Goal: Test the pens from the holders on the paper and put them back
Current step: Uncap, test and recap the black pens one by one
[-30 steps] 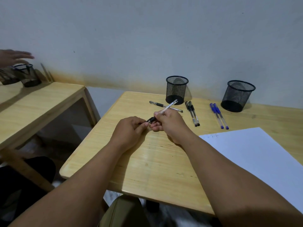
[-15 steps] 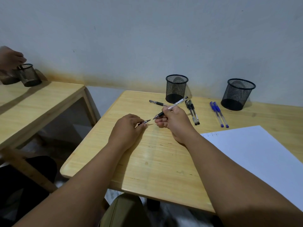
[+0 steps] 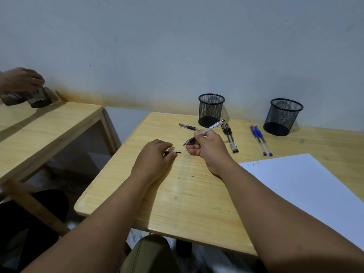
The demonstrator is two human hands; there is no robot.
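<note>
- The right hand held a black pen with its fingers curled round it, the bare tip pointing down and to the left
- The left hand pinched the pen's small black cap low over the table
- The two hands were near each other but not touching, so the cap was off, likely so the pen could write
- The paper lay on the right side of the table, with a few tiny marks at its top corner
- I think the next step was to take the pen over to the paper and make a mark
- One black pen lay alone behind the right hand
- Two black pens lay side by side, and two blue pens lay side by side too, maybe sorted by color
- Two black mesh cups, the left cup and the right cup, stood near the wall and looked empty, so no pens had gone back yet
- The table was light wood, and the wall was plain and pale
- Another wooden table stood to the left, where someone else's hand held a dark cup
</note>
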